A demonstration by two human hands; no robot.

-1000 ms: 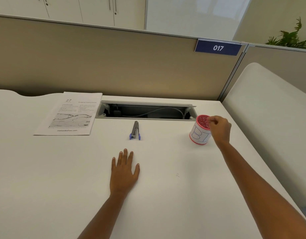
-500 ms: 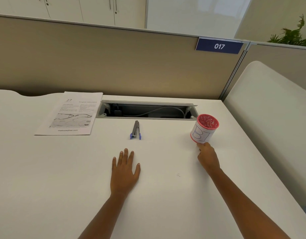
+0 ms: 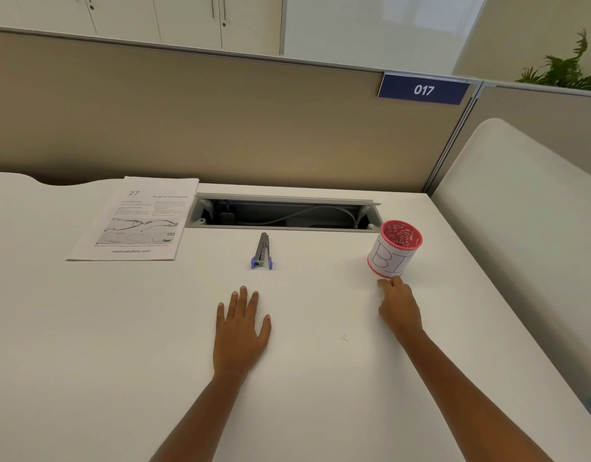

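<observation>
An office cubicle: beige fabric partitions (image 3: pixel 220 121) fence a white desk (image 3: pixel 87 361), a blue plate numbered 017 (image 3: pixel 423 90) hangs far right, an open cable tray (image 3: pixel 284 213) runs along the desk's far edge, and what look like cupboards (image 3: pixel 187 18) stand beyond.

White desk (image 3: pixel 104 361) bears printed papers (image 3: pixel 137 221), a grey tool (image 3: pixel 262 251), a pink cup (image 3: pixel 394 253).

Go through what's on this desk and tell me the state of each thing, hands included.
Pen cup: standing upright, mouth open, contents unclear.
Stapler: closed, lying flat, untouched.
Printed pages: stacked flat, face up.
Cable hatch: lid open, cable showing inside.
Left hand: flat on the desk, fingers straight.
Right hand: fingertips down at the pen cup's base; contact unclear.
</observation>
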